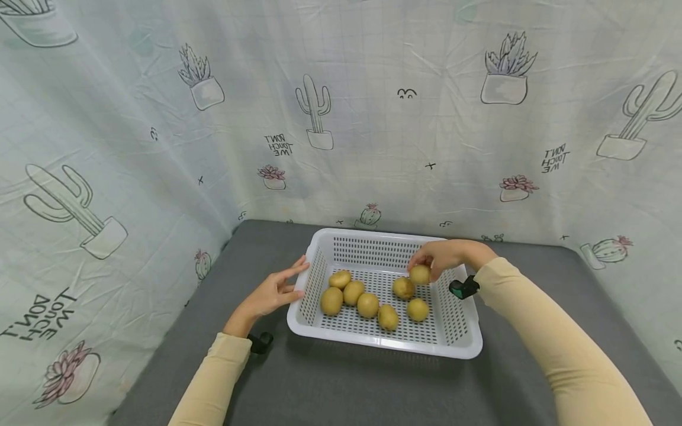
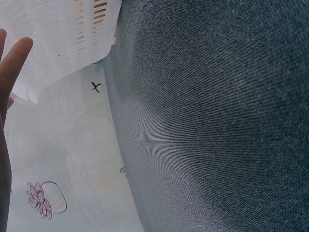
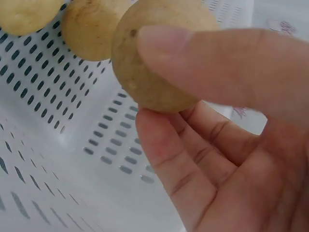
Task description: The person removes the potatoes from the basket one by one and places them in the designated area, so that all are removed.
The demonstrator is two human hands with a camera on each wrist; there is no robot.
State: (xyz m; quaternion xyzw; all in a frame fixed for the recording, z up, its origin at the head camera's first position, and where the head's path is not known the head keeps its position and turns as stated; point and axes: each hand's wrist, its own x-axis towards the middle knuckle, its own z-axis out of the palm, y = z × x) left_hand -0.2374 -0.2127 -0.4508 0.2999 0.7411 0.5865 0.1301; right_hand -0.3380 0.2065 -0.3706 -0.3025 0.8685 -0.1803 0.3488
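Note:
A white slotted plastic basket (image 1: pixel 367 339) holds several yellow-brown potatoes (image 1: pixel 368 305), most of them on its left and middle floor. Over the basket's right side, my right hand (image 1: pixel 446 255) pinches one potato (image 3: pixel 159 58) between thumb and fingers. Two other potatoes (image 1: pixel 403 288) lie near that one, to its left and just in front. At the basket's left end, my left hand (image 1: pixel 270 292) rests its spread, nearly straight fingers against the rim. The left wrist view catches only some of those fingers (image 2: pixel 15 63) beside the slotted wall.
The basket stands on a table with a dark grey cloth (image 1: pixel 341 384). Behind and to both sides hangs a pale curtain (image 1: pixel 373 118) printed with potted cacti. Each wrist wears a small black camera mount (image 1: pixel 463 287).

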